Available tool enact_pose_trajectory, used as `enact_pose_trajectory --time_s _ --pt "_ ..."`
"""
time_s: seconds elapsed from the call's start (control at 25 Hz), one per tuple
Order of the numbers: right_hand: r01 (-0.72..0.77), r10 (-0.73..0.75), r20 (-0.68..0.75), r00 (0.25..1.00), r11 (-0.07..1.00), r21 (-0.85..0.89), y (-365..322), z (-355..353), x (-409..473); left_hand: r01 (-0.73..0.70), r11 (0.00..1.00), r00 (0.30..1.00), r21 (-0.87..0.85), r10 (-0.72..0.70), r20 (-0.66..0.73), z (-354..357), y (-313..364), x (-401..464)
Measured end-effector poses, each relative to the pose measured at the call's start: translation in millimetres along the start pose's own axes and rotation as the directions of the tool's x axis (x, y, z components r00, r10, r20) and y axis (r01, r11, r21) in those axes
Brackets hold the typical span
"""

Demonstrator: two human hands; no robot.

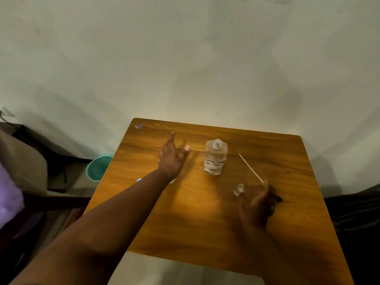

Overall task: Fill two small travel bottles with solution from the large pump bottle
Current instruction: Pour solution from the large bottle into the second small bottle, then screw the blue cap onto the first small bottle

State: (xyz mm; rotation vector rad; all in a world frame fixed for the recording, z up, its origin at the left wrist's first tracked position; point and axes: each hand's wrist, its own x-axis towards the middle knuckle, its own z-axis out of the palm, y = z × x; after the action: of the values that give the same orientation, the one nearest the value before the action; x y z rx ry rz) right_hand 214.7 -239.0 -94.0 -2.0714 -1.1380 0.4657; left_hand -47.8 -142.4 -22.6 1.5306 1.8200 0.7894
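Table of orange wood (glossy), pale wall, teal bin beside

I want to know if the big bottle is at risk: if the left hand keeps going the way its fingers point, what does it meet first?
Probably nothing: the left hand points past the large bottle toward the table's far edge; depth unclear.

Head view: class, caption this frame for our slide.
Open left hand reaches beside uncapped large bottle; right hand holds the pump tube.
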Motion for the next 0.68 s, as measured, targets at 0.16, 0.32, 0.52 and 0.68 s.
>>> enact_pose_trajectory --time_s 0.16,0.32,0.52,0.68 --pt "0.68 -0.661 0.184 0.728 0.731 -0.064 -37.5 17.2 -76.0 0.158 0.978 0.965 -0.138 -0.183 -0.189 -93.5 -82.9 -28.2" --pt "0.772 -0.604 0.708 0.366 0.622 0.131 -105.3 76.5 -140.2 0.378 0.885 0.879 -0.272 -0.435 -0.194 -147.7 -162.3 -83.1" --pt "0.741 -0.371 0.869 0.326 0.671 0.009 -157.3 165.3 -185.2 0.498 0.827 0.823 -0.261 -0.546 -0.159 -150.8 -222.5 -118.0" --pt "0.701 -0.262 0.859 0.439 0.698 -0.146 -175.9 209.3 -196.3 0.471 0.839 0.846 -0.274 -0.517 -0.129 -145.6 -227.4 -116.7"
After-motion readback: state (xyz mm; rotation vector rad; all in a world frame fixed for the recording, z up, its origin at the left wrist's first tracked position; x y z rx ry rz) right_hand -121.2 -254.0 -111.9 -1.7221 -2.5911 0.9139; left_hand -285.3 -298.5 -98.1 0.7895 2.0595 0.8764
